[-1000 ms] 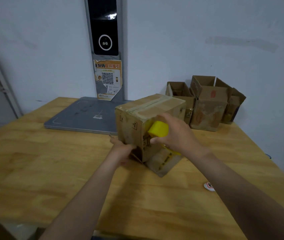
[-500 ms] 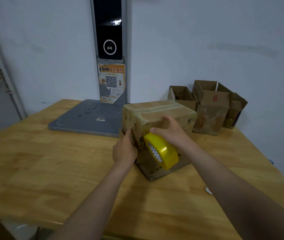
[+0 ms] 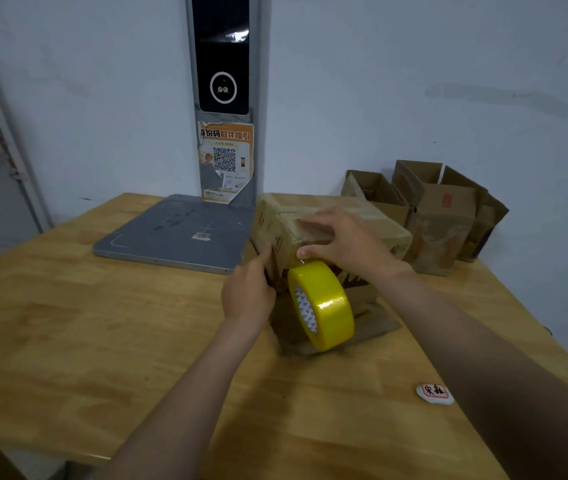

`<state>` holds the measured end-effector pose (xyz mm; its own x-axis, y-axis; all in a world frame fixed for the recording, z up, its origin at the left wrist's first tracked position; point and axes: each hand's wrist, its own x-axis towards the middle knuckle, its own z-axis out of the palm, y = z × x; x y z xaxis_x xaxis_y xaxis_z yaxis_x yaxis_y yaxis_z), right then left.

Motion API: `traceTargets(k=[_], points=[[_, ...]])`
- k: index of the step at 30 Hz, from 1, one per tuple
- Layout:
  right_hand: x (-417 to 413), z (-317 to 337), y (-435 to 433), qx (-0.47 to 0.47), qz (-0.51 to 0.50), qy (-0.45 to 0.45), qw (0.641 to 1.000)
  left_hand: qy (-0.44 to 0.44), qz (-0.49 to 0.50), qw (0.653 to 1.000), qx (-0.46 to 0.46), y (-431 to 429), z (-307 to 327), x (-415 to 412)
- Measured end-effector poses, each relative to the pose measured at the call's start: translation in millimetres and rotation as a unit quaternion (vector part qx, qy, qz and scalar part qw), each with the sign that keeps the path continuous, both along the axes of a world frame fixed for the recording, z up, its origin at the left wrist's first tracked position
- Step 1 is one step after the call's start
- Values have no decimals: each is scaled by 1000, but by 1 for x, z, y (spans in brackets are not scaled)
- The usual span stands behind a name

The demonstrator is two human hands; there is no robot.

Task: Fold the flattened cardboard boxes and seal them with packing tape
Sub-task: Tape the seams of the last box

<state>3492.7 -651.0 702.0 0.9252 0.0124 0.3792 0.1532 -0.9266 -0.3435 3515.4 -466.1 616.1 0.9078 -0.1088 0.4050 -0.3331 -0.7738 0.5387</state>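
Note:
A brown cardboard box (image 3: 313, 204) stands in the middle of the wooden table (image 3: 68, 323), with clear tape across its top and loose flaps splayed at its base. My right hand (image 3: 348, 244) lies spread over the box's near top edge, thumb pressing on the front face. Just below that thumb hangs a yellow roll of packing tape (image 3: 324, 304) in front of the box, by a short strip. My left hand (image 3: 246, 296) rests against the box's left front corner with one finger pointing up along it. Its other fingers are hidden.
A grey flat scale platform (image 3: 171, 230) lies at the back, under a pillar with a dark screen (image 3: 223, 64) and a QR poster (image 3: 226, 161). Several open cardboard boxes (image 3: 441, 216) stand against the wall at back right. A small white tag (image 3: 434, 393) lies near my right forearm.
My right hand has let go of the tape roll and moved up to the box's top edge. The roll now hangs below it. My left hand has slid up the box's corner.

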Motion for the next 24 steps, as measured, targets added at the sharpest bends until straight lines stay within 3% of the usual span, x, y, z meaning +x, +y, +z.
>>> traceTargets(k=[8,13,17,24], points=[[-32,33,7,129,-1,-133,983,-162,-12,986,35,9,76,2],[-47,56,4,132,-12,-191,973,-248,-27,968,10,3,120,-3],[-51,56,-19,142,-20,-230,963,-262,-71,962,32,-16,144,-2],[-54,43,-75,124,-122,-237,956,-229,-121,959,116,-86,159,6]])
